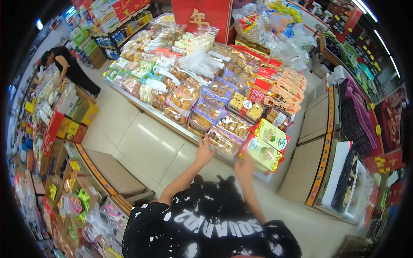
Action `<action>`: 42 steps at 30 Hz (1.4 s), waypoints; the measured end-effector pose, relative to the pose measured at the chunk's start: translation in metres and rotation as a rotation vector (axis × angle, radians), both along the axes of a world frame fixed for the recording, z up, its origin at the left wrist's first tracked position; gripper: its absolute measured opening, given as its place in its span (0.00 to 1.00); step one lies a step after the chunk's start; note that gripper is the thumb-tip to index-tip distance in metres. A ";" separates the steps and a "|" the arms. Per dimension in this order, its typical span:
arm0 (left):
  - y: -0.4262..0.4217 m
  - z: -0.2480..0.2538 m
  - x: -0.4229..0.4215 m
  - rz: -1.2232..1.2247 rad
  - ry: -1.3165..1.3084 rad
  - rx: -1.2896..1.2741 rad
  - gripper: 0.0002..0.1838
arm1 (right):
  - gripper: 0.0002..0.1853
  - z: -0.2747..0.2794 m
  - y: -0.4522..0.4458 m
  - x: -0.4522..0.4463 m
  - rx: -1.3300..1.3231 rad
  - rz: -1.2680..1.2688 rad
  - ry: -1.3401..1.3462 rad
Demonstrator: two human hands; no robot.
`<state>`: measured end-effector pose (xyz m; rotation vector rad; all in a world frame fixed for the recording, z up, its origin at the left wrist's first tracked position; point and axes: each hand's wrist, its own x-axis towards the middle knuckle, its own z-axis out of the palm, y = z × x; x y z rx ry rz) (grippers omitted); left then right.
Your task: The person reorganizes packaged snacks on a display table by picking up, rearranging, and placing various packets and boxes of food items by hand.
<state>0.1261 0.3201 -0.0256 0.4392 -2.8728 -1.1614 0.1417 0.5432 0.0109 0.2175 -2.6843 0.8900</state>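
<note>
Head view: a clear plastic box of brown cakes [225, 142] lies longways along the counter's front edge [176, 127], between the nearer left hand [205, 150] and blurred right hand [244, 167]; can't tell if fingers grip.

In front of you there was the tabletop [172, 124], on which the food packs [223, 86] were lying in rows. Your left hand [205, 150] was at the left end of the front tray [224, 141], by the near edge. Your right hand [245, 165] was to the right of this tray, just beside the front packet [263, 153]. Directly behind this packet lay a second packet [271, 135]. A plastic bag [200, 63] was on top of the packs, and farther back stood a sign [202, 17]. To your left, across the floor [129, 131], was another person [73, 69]; to your right was a crate [348, 103].
</note>
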 end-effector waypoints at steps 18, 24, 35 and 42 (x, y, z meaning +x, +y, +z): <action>-0.047 -0.048 -0.042 -0.120 0.020 0.340 0.35 | 0.19 -0.091 -0.051 -0.023 -0.859 -0.288 -0.655; -0.066 -0.038 -0.060 -0.191 -0.241 0.600 0.26 | 0.20 -0.043 -0.062 -0.027 -0.728 -0.527 -0.603; -0.071 -0.008 -0.057 -0.416 -0.329 0.563 0.33 | 0.13 -0.056 -0.044 -0.015 -0.803 -0.525 -0.512; -0.080 -0.032 -0.061 -0.458 -0.396 0.783 0.33 | 0.12 -0.074 -0.037 -0.015 -0.995 -0.519 -0.481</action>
